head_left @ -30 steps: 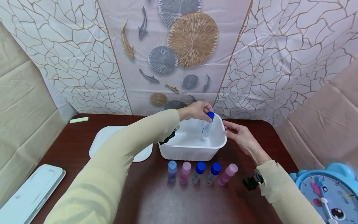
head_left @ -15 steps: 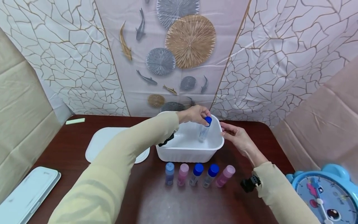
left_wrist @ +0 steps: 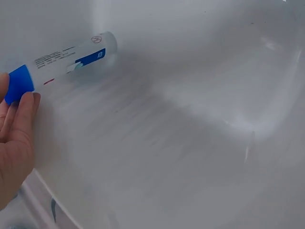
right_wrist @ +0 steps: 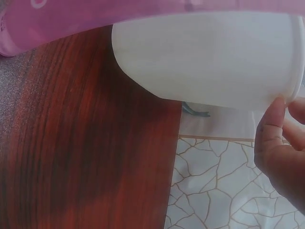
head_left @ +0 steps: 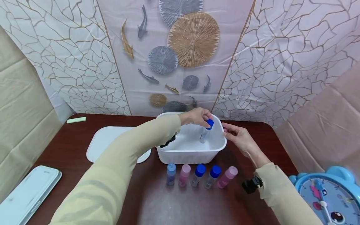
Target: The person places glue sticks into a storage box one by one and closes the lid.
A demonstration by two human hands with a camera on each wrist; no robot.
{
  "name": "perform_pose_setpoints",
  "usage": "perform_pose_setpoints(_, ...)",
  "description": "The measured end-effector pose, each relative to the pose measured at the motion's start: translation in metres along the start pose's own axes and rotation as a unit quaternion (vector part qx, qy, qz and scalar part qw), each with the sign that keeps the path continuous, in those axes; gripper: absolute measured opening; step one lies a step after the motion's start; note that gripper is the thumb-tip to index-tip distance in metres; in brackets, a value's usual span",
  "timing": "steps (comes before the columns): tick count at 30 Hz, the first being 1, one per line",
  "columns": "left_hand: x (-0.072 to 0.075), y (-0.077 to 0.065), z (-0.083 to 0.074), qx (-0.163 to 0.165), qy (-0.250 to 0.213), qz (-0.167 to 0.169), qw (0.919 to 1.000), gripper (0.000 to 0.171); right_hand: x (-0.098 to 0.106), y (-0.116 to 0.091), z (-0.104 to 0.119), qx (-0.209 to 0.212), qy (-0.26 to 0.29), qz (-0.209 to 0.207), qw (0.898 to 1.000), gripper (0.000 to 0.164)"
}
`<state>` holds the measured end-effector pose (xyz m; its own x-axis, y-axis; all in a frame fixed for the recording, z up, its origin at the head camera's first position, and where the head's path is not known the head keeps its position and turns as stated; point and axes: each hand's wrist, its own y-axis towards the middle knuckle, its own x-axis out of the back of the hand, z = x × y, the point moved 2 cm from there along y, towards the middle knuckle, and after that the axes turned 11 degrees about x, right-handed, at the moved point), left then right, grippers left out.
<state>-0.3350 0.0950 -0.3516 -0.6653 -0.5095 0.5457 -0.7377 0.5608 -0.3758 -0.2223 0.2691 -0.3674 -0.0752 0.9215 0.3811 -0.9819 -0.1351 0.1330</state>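
Note:
In the head view a white plastic bin [head_left: 185, 157] stands at the back middle of the table. My left hand [head_left: 197, 116] reaches inside it and pinches the blue cap of a clear bottle [head_left: 205, 136]. That bottle stands slightly tilted by the bin's right end; the left wrist view shows its printed label and the bottle [left_wrist: 71, 57] close to the bin floor. My right hand [head_left: 240, 139] pinches the bin's right rim. Its thumb [right_wrist: 272, 119] lies against the outside of the wall in the right wrist view.
Before the bin stands a row of bottles: a light blue one [head_left: 171, 175], pink ones [head_left: 184, 175] and clear ones with blue caps [head_left: 197, 175]. A white lid [head_left: 105, 137] lies left, a pale case [head_left: 29, 193] nearer left, a green strip [head_left: 76, 120] behind. A blue clock [head_left: 327, 195] stands right.
My left hand has lowered the blue-capped bottle a little deeper into the bin. The right hand keeps its hold on the rim. The head view has shifted slightly.

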Motion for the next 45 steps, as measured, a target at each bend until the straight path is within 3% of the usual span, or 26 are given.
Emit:
perform_pose_setpoints(9, 0.01, -0.013, -0.009, -0.01, 0.004, -0.009, 0.9999, 0.035, -0.001, -0.001, 0.001, -0.003, 0.002, -0.006, 1.0, 0.046)
perform_pose_setpoints(14, 0.02, -0.027, -0.014, -0.019, 0.003, -0.008, 0.9998, 0.038, 0.0, -0.001, 0.004, -0.007, 0.008, -0.002, 1.0, 0.047)
perform_pose_setpoints(18, 0.028, -0.048, -0.016, -0.035, -0.044, 0.016, 0.9983, 0.037, -0.001, -0.003, 0.005, -0.01, 0.009, -0.006, 1.0, 0.046)
perform_pose_setpoints(21, 0.028, -0.071, -0.011, -0.054, -0.101, 0.06, 0.9916, 0.036, -0.003, -0.006, 0.004, -0.017, 0.017, -0.011, 1.0, 0.046)
perform_pose_setpoints(27, 0.018, -0.129, 0.014, -0.109, -0.137, 0.153, 0.9726, 0.034, -0.002, -0.009, 0.004, -0.018, 0.026, -0.017, 0.999, 0.048)
perform_pose_setpoints(32, 0.005, -0.162, 0.05, -0.127, -0.154, 0.165, 0.9659, 0.034, 0.0, -0.008, 0.004, -0.02, 0.014, -0.021, 0.999, 0.048)
perform_pose_setpoints(39, -0.013, -0.178, 0.101, -0.123, -0.2, 0.125, 0.9639, 0.039, -0.001, -0.008, 0.005, -0.02, 0.011, -0.017, 1.0, 0.049)
perform_pose_setpoints(45, -0.027, -0.177, 0.121, -0.124, -0.199, 0.117, 0.965, 0.04, -0.001, -0.009, 0.005, -0.002, 0.03, -0.015, 0.999, 0.049)
